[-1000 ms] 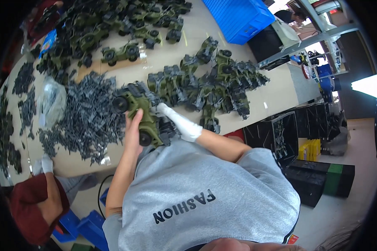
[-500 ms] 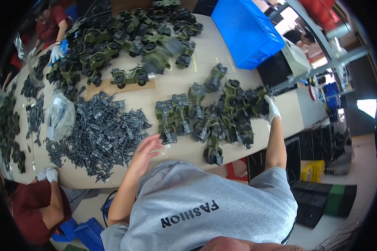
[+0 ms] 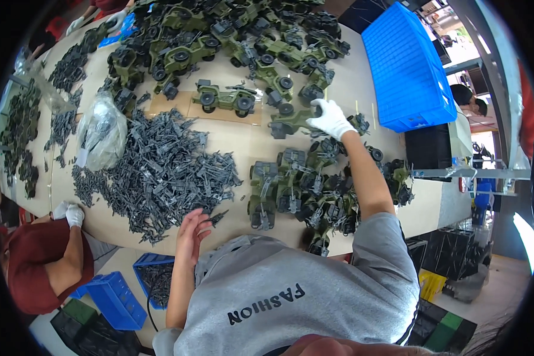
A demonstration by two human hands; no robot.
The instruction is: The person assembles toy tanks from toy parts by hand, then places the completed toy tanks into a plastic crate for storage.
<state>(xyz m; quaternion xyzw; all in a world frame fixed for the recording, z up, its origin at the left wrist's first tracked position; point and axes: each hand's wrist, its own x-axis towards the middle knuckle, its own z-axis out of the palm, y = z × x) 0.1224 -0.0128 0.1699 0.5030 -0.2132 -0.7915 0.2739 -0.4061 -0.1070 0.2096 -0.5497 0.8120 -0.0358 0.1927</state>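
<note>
My right hand (image 3: 332, 120), in a white glove, reaches forward over the table. Its fingers are closed on the end of an olive-green toy jeep (image 3: 291, 123) with black wheels. My left hand (image 3: 192, 235) is bare and stays low by the table's near edge, fingers apart and slightly bent. Right by its fingertips is a small dark grey plastic part (image 3: 218, 218); whether they touch is unclear. Beyond that hand spreads a heap of similar grey plastic parts (image 3: 154, 172). To its right, several green jeeps with grey pieces on top (image 3: 264, 196) stand close together.
A jeep (image 3: 225, 99) stands on a cardboard strip (image 3: 172, 107). Many more jeeps (image 3: 184, 56) are piled behind. A blue crate (image 3: 406, 71) stands at far right, and a clear plastic bag (image 3: 102, 127) at left. A co-worker's gloved hands (image 3: 69, 213) rest at the left edge.
My right hand has moved from the right end of the jeep group to a jeep farther forward and left. My left hand has dropped slightly toward me. The view has shifted.
</note>
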